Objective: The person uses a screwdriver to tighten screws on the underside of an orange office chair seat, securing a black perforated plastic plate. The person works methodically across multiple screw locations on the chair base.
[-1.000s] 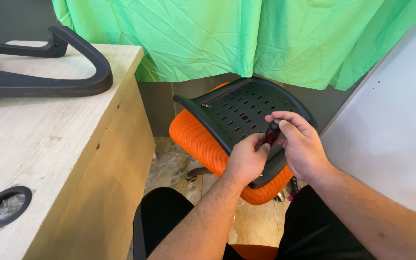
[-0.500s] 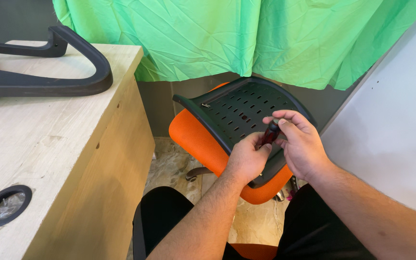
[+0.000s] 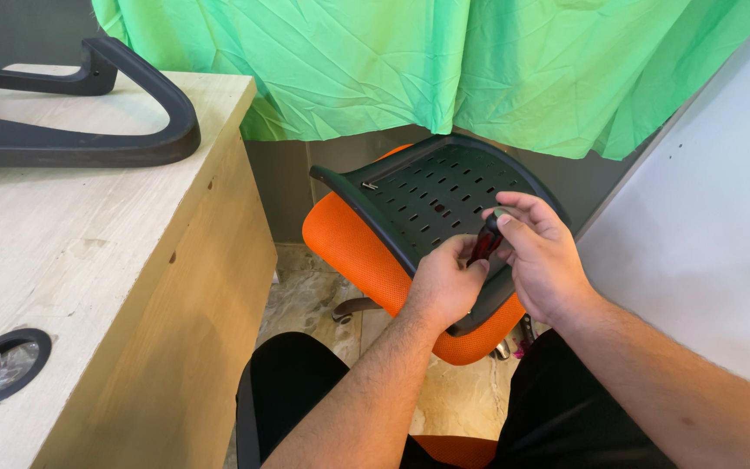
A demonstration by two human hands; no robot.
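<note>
Both my bare forearms reach forward and converge, my left hand (image 3: 444, 287) curled in a loose fist beside my right hand (image 3: 544, 260), whose fingers are bent in a pinching grip.

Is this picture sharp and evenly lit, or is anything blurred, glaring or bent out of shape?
Head view: soft, even light with no harsh glare; the left hand, right hand and the dark red-handled tool between them are sharp; faint shadow lies under the black armrest on the desk; the desk edge splays slightly from the wide lens.
</note>
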